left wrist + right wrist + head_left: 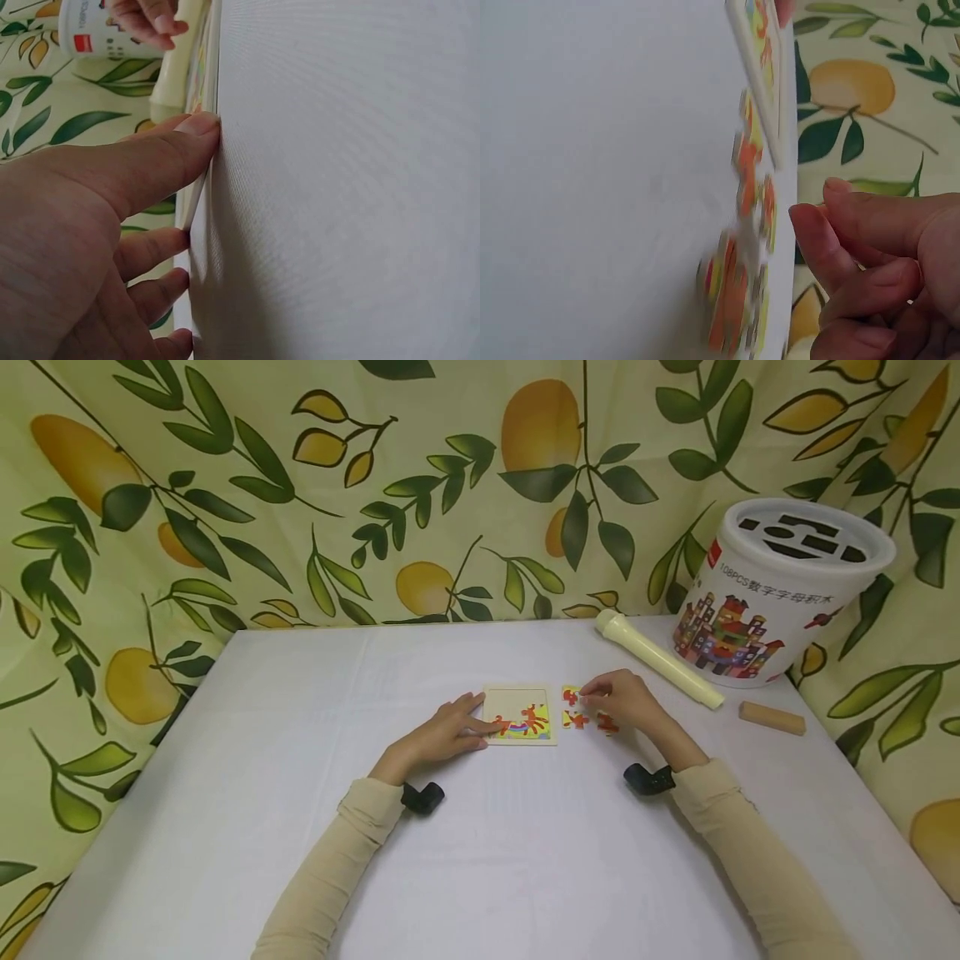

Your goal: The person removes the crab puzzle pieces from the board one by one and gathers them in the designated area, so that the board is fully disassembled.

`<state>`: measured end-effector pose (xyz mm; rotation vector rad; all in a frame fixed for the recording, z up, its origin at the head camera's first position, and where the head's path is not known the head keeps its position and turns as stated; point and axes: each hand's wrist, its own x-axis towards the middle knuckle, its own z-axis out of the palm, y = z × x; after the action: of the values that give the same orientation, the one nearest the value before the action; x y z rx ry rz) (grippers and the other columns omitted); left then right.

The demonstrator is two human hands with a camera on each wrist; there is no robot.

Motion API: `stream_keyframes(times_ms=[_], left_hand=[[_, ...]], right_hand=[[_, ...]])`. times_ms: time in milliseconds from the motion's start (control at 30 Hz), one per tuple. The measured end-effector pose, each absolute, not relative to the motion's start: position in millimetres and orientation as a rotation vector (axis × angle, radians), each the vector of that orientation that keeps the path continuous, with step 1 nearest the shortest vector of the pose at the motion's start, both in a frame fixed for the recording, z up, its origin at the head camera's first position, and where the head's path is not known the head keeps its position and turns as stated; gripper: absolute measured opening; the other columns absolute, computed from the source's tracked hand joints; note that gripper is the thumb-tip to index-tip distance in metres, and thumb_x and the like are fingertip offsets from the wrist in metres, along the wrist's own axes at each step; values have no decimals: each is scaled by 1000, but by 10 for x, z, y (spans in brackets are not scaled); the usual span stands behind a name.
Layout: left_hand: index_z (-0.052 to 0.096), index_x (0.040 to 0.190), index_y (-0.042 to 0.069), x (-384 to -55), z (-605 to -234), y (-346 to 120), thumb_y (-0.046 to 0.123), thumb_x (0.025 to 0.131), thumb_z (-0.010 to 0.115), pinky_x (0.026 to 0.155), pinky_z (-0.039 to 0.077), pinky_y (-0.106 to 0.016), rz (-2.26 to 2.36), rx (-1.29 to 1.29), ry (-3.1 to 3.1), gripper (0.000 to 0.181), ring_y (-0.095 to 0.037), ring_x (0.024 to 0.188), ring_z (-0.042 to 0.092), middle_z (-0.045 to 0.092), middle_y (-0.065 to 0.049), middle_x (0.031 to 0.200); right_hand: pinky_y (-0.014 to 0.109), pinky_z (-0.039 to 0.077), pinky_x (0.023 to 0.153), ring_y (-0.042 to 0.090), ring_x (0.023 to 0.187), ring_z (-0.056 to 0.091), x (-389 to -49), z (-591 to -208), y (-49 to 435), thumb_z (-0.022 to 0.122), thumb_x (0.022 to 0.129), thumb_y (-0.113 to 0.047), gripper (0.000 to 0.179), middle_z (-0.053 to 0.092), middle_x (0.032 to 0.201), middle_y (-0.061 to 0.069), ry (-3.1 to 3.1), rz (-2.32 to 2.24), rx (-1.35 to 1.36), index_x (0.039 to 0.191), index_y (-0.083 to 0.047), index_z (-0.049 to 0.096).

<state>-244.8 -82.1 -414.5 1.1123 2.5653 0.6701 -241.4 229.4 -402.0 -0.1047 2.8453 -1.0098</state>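
In the head view, a small square puzzle board point(512, 703) with a pale wooden frame lies on the white table, its lower part filled with red and yellow picture pieces. My left hand point(442, 732) rests at the board's left side, a finger reaching over the frame. The left wrist view shows the thumb point(169, 157) along its edge. My right hand point(628, 700) hovers over loose jigsaw pieces right of the board, thumb and forefinger close together with nothing visible between them. Near it lie an upper piece point(570, 695), a lower piece point(575, 719) and another point(606, 724), partly hidden.
A cream microphone-shaped stick point(660, 658) lies behind the right hand. Farther right are a wooden block point(772, 717) and a large white block bucket point(780, 585) with a slotted lid. A fruit-patterned curtain point(420, 527) hangs behind the table.
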Motion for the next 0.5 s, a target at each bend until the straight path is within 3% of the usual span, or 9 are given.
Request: stream_keyframes(times_ms=[233, 367, 500], left_hand=[[54, 129, 23, -2452, -4138, -817, 22, 90, 59, 108, 12, -62, 665, 1108, 2558, 40, -39, 140, 14, 22, -21, 150], [54, 129, 22, -2445, -4118, -807, 22, 90, 59, 108, 13, -63, 648, 1102, 2564, 40, -40, 140, 14, 24, -21, 149], [56, 128, 21, -2432, -4098, -792, 21, 90, 59, 107, 15, -63, 631, 1099, 2580, 38, -41, 139, 15, 25, -22, 148]], right_hand=[[25, 41, 56, 20, 74, 50, -2493, -4007, 1956, 67, 84, -20, 29, 61, 94, 11, 2770, -1050, -228, 109, -5, 64], [33, 46, 73, 23, 87, 52, -2507, -4024, 1783, 70, 81, -22, 36, 60, 101, 12, 2773, -961, -252, 111, -4, 61], [42, 44, 90, 26, 100, 52, -2531, -4088, 1685, 73, 78, -28, 40, 59, 109, 13, 2792, -832, -274, 110, -6, 62]])
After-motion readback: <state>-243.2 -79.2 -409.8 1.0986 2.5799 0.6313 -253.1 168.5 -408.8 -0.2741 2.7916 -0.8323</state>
